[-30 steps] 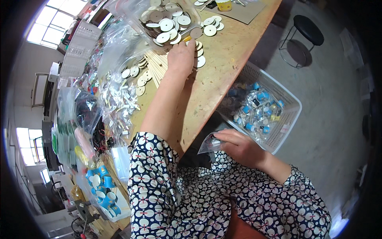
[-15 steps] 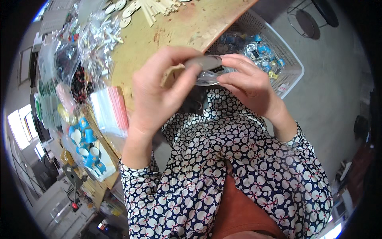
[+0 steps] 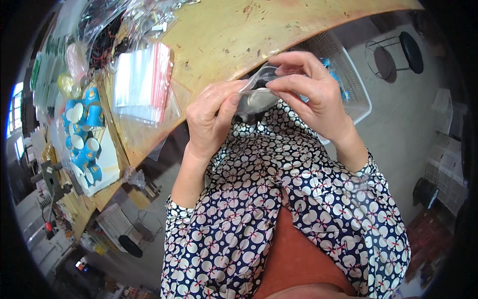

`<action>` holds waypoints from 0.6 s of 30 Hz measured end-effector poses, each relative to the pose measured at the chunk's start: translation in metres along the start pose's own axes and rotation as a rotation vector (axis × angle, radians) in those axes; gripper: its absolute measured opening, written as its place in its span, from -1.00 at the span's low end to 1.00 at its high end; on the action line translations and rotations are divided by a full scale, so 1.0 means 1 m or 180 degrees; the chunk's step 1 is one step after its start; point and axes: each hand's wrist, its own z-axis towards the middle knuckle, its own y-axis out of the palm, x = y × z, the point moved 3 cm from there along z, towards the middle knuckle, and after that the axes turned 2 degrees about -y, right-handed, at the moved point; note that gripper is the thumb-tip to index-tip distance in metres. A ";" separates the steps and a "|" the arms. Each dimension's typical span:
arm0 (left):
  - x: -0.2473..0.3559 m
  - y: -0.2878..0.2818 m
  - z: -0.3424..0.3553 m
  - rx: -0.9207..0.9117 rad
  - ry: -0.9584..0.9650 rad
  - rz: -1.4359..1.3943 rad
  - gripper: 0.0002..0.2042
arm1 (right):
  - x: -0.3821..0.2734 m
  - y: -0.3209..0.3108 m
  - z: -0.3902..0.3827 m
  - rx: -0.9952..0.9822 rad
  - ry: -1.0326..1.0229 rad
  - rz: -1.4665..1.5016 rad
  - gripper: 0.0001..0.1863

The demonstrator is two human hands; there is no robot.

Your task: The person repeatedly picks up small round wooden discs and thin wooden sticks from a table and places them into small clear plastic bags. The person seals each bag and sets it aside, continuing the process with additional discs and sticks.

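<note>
Wooden surface [image 3: 279,35] fills the top of the view, its edge just above both hands, which work in front of the patterned blouse [image 3: 279,199]. Behind the right hand, a white mesh basket [image 3: 356,94] on the floor with blue bits inside; a black stool [image 3: 398,52] further off. On the surface at left: stack of clear zip bags with red strips [image 3: 142,82], then a cluster of blue and white small parts [image 3: 82,134], tangled wires and loose plastic above.

Left hand [image 3: 211,117] and right hand [image 3: 311,94] both pinch 1 small clear zip bag [image 3: 256,92] held up between them; something pale and round seems inside, unclear. Fingers closed on the bag's rim, thumbs on top.

Judged step: bagging or sealing. Next move likely needs pressing along the strip. Nothing blocks the hands
</note>
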 end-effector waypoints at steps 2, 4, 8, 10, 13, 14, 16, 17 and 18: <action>0.002 0.000 -0.010 0.0255 -0.0412 -0.0420 -0.65 | 0.003 0.004 0.002 -0.0127 0.0150 0.0301 -0.89; 0.004 0.001 -0.020 0.0453 -0.1019 -0.1003 -0.55 | 0.007 0.005 0.003 -0.0237 0.0313 0.0596 -0.93; 0.002 -0.003 -0.028 0.0779 -0.1161 -0.1603 -0.49 | 0.006 0.017 -0.002 -0.0211 0.1628 0.2220 -0.80; 0.002 -0.006 -0.030 0.0843 -0.1124 -0.1512 -0.46 | 0.010 0.021 -0.002 -0.0267 0.1728 0.2379 -0.79; -0.007 -0.008 -0.039 0.0930 -0.1153 -0.1737 -0.47 | 0.015 0.027 -0.005 -0.0320 0.1740 0.2483 -0.87; -0.010 -0.007 -0.042 0.0938 -0.1119 -0.1823 -0.48 | 0.015 0.028 -0.005 -0.0316 0.1773 0.2496 -0.89; -0.014 -0.010 -0.045 0.0923 -0.1216 -0.1800 -0.57 | 0.014 0.031 -0.006 -0.0288 0.1757 0.2456 -0.91; -0.016 -0.011 -0.047 0.0899 -0.1347 -0.1691 -0.64 | 0.013 0.032 -0.006 -0.0263 0.1708 0.2403 -0.92; -0.019 -0.012 -0.048 0.0874 -0.1477 -0.1581 -0.71 | 0.013 0.033 -0.007 -0.0237 0.1658 0.2350 -0.92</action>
